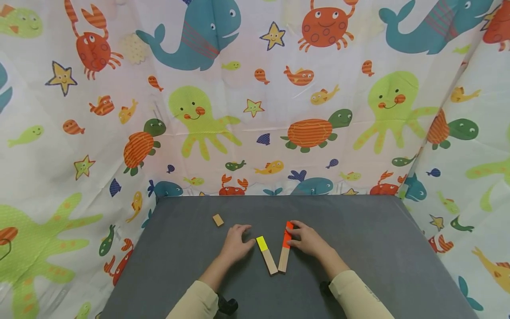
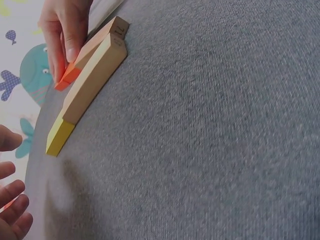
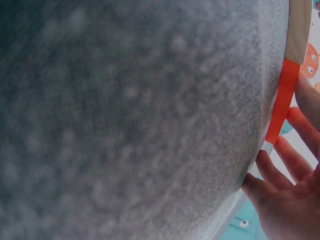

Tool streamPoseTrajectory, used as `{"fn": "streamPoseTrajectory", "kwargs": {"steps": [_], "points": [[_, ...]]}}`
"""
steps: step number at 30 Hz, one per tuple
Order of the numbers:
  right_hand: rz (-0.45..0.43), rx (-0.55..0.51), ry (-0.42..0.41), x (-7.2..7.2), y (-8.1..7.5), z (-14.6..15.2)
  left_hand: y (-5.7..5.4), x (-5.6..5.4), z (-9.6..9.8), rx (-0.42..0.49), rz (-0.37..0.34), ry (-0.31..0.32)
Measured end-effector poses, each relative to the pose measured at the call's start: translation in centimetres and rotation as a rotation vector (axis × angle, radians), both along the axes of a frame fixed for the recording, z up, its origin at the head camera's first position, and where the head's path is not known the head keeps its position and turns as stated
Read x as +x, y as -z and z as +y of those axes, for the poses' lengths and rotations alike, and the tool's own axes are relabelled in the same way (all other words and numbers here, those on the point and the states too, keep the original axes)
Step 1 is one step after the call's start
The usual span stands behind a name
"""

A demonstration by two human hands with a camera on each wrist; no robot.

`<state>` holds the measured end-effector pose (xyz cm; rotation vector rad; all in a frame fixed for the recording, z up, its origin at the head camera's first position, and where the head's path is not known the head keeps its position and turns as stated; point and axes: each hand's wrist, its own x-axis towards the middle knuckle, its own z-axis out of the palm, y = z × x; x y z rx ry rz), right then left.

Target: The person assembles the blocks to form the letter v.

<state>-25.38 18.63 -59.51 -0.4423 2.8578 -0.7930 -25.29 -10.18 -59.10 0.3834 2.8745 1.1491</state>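
Two bars of plain wood with coloured ends lie on the grey table, forming a V whose near ends almost meet. The left bar's plain wooden block (image 1: 269, 262) meets a yellow block (image 1: 261, 243) at its far end. Another plain wooden block (image 1: 283, 260) continues into an orange block (image 1: 286, 239) on the right bar. My right hand (image 1: 312, 241) pinches the orange part (image 3: 284, 100) near its far end, thumb against its side. Just left of the yellow block, my left hand (image 1: 236, 245) hovers with relaxed, parted fingers and holds nothing.
A small plain wooden block (image 1: 218, 220) lies apart, beyond my left hand. The grey table (image 1: 358, 248) ends at a curtain (image 1: 255, 146) printed with sea animals, which hangs behind it and along both sides.
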Motion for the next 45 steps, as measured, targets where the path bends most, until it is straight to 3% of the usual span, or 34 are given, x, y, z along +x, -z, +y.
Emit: {"fn": "streamPoseTrajectory", "kwargs": {"steps": [8,16,27,36,45], "points": [[0.004,0.003,0.006,-0.1,0.0,0.0,-0.2,-0.1,-0.6,0.004,-0.011,-0.024],[0.002,0.009,0.008,-0.1,0.0,0.0,0.1,-0.4,-1.2,0.009,0.024,-0.043],[0.004,-0.005,0.009,0.0,-0.1,-0.1,-0.1,-0.2,-1.9,-0.001,-0.018,-0.061],[0.015,-0.013,0.002,0.0,0.0,0.0,0.6,-0.5,-2.5,-0.014,-0.004,-0.078],[0.013,-0.015,0.005,0.0,0.0,0.1,0.6,-0.9,-3.3,-0.009,0.0,-0.096]]}}
